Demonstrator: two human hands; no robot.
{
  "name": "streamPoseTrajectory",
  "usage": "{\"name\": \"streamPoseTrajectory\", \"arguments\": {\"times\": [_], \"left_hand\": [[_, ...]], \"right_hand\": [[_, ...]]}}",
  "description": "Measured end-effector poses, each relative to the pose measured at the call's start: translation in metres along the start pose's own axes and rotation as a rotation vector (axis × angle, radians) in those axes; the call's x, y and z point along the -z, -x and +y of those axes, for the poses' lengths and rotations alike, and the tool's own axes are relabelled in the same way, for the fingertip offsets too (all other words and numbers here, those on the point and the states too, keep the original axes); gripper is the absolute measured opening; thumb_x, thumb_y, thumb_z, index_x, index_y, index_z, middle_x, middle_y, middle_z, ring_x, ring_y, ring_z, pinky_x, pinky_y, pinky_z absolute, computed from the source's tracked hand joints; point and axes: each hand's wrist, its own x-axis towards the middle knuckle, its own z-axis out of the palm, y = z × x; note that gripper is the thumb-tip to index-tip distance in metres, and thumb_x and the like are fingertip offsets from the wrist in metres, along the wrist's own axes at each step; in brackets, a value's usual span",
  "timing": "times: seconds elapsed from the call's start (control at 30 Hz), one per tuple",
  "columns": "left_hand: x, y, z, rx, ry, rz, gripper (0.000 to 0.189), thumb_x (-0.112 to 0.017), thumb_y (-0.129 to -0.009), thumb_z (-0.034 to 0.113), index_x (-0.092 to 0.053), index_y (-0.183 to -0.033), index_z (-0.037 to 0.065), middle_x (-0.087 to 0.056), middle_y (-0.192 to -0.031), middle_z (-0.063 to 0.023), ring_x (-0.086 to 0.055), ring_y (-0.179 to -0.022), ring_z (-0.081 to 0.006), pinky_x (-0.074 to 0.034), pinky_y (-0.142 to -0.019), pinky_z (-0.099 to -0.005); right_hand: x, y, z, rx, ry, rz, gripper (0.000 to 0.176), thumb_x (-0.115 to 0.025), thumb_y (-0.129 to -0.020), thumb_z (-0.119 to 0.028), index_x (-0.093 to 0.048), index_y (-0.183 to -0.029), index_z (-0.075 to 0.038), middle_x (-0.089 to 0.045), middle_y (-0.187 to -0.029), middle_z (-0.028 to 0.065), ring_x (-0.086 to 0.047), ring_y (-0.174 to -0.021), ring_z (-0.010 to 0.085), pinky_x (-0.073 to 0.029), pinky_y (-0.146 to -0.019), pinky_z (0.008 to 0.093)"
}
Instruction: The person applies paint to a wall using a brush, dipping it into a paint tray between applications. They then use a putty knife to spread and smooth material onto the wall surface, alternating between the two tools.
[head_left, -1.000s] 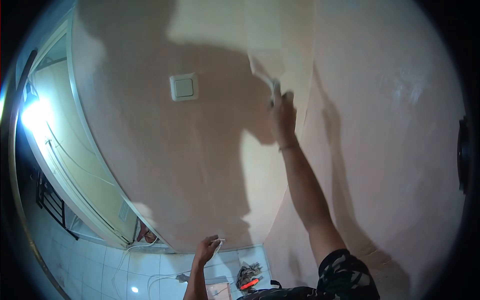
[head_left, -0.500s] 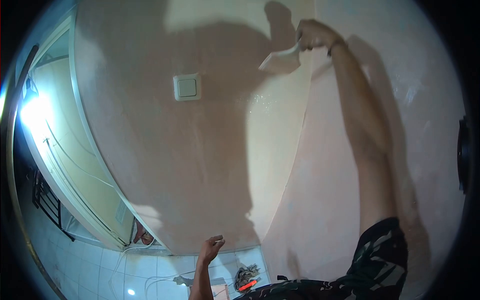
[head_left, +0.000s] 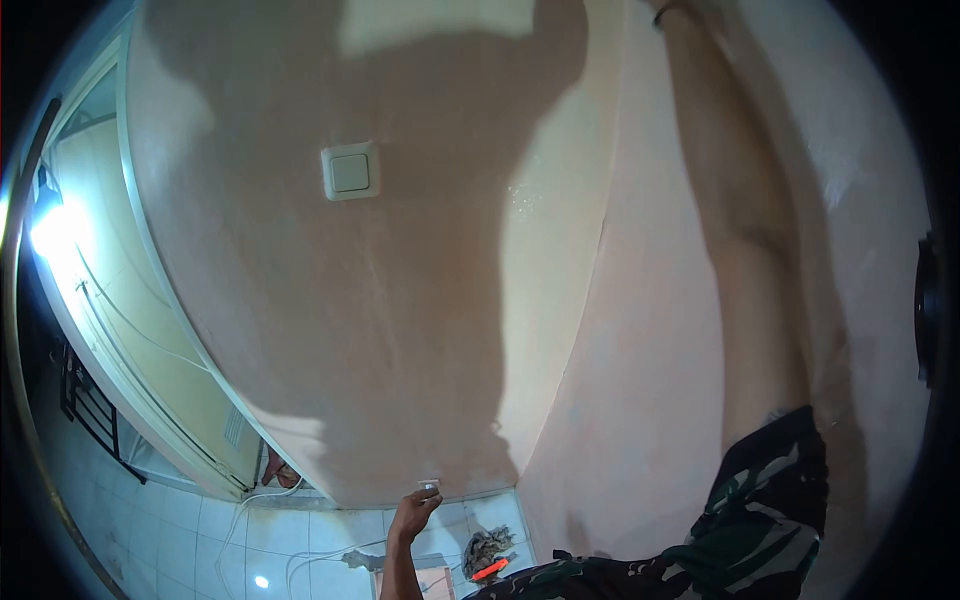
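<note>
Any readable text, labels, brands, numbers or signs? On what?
None readable.
Switch: no lettering visible.
Orange item: too small to tell whether it is marked.
White piece at the left hand: too small to tell.

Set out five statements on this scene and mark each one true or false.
1. The left hand holds a small pale item at its fingertips. True.
2. The right arm points down at the floor. False: it stretches up to the picture's top edge.
3. The light switch lies within the shadow on the wall. True.
4. The right sleeve is plain white. False: it has a camouflage pattern.
5. The lit lamp is at the picture's right side. False: it shines at the left.
</note>
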Motion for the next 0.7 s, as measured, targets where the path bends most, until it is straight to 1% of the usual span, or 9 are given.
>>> {"name": "streamPoseTrajectory", "arguments": {"times": [0.03,0.07,0.13,0.17,0.2,0.3,0.43,0.57,0.7], "left_hand": [[0.0,0.001,0.002,0.004,-0.007,-0.006,0.042,-0.057,-0.08,0.028,-0.055,-0.108,-0.003,-0.056,-0.108,-0.0201,-0.054,-0.101,-0.0292,-0.041,-0.085,-0.0332],[-0.002,0.002,0.003,0.005,0.014,-0.007,0.042,-0.057,-0.08,0.028,-0.055,-0.107,-0.003,-0.056,-0.108,-0.0201,-0.054,-0.1,-0.0291,-0.041,-0.085,-0.0331],[-0.002,0.005,-0.002,0.012,0.028,-0.014,0.042,-0.057,-0.08,0.028,-0.055,-0.107,-0.003,-0.056,-0.108,-0.0201,-0.054,-0.1,-0.0291,-0.041,-0.085,-0.0331],[-0.002,0.004,-0.008,0.0,0.033,-0.014,0.041,-0.057,-0.08,0.028,-0.055,-0.107,-0.003,-0.056,-0.108,-0.0198,-0.054,-0.1,-0.0289,-0.041,-0.085,-0.0329],[-0.003,0.005,-0.012,-0.012,0.041,-0.015,0.041,-0.057,-0.08,0.027,-0.056,-0.107,-0.003,-0.056,-0.108,-0.0196,-0.054,-0.1,-0.0287,-0.041,-0.085,-0.0327],[0.0,0.01,-0.013,0.025,0.022,-0.025,0.04,-0.057,-0.08,0.027,-0.056,-0.107,-0.003,-0.057,-0.108,-0.0193,-0.054,-0.101,-0.0286,-0.041,-0.085,-0.0327],[0.004,0.018,-0.014,0.046,0.055,-0.041,0.04,-0.057,-0.08,0.026,-0.056,-0.107,-0.003,-0.057,-0.107,-0.019,-0.054,-0.101,-0.0285,-0.042,-0.085,-0.033],[0.004,0.011,-0.031,0.024,0.027,-0.037,0.04,-0.058,-0.079,0.027,-0.056,-0.106,-0.003,-0.058,-0.105,-0.0187,-0.055,-0.097,-0.0279,-0.043,-0.081,-0.0332],[0.002,0.005,-0.031,0.025,0.035,-0.042,0.04,-0.058,-0.079,0.027,-0.057,-0.106,-0.002,-0.059,-0.103,-0.0185,-0.056,-0.094,-0.0272,-0.043,-0.08,-0.0327]], "right_hand": [[-0.004,0.033,-0.013,-0.112,-0.158,-0.057,0.025,-0.052,-0.081,-0.014,-0.058,-0.097,0.003,-0.059,-0.1,0.0159,-0.058,-0.087,0.0272,-0.047,-0.074,0.0336],[-0.033,0.054,-0.027,-0.325,-0.325,0.273,0.024,-0.053,-0.08,-0.013,-0.059,-0.098,0.002,-0.06,-0.099,0.0156,-0.058,-0.085,0.0252,-0.047,-0.073,0.0332],[-0.089,0.106,-0.002,-0.203,-0.178,0.453,0.029,-0.051,-0.075,-0.008,-0.057,-0.103,-0.004,-0.058,-0.09,0.0159,-0.059,-0.072,0.0261,-0.048,-0.062,0.0352],[-0.103,0.135,0.027,0.124,0.125,0.279,0.036,-0.048,-0.072,-0.005,-0.054,-0.107,-0.008,-0.056,-0.082,0.0164,-0.059,-0.06,0.029,-0.049,-0.052,0.0377],[-0.102,0.177,0.023,0.041,0.009,0.14,0.045,-0.042,-0.077,-0.004,-0.042,-0.121,-0.013,-0.05,-0.09,0.0193,-0.058,-0.066,0.0352,-0.05,-0.055,0.0409],[-0.108,0.294,0.019,-0.023,0.051,-0.026,0.051,-0.048,-0.074,-0.001,-0.041,-0.123,-0.011,-0.049,-0.086,0.016,-0.057,-0.063,0.026,-0.049,-0.054,0.0333],[-0.058,0.403,0.015,-0.183,-0.05,-0.226,0.046,-0.049,-0.072,0.002,-0.052,-0.115,-0.012,-0.051,-0.077,0.0149,-0.055,-0.064,0.0294,-0.048,-0.053,0.0367],[-0.025,0.398,0.03,0.045,0.002,-0.375,0.026,-0.048,-0.072,-0.002,-0.058,-0.095,-0.008,-0.054,-0.077,0.0146,-0.057,-0.065,0.03,-0.049,-0.06,0.0388],[-0.043,0.284,0.041,0.177,0.242,-0.691,0.016,-0.048,-0.075,-0.01,-0.062,-0.081,-0.004,-0.061,-0.083,0.0191,-0.061,-0.079,0.033,-0.05,-0.069,0.0402]]}}
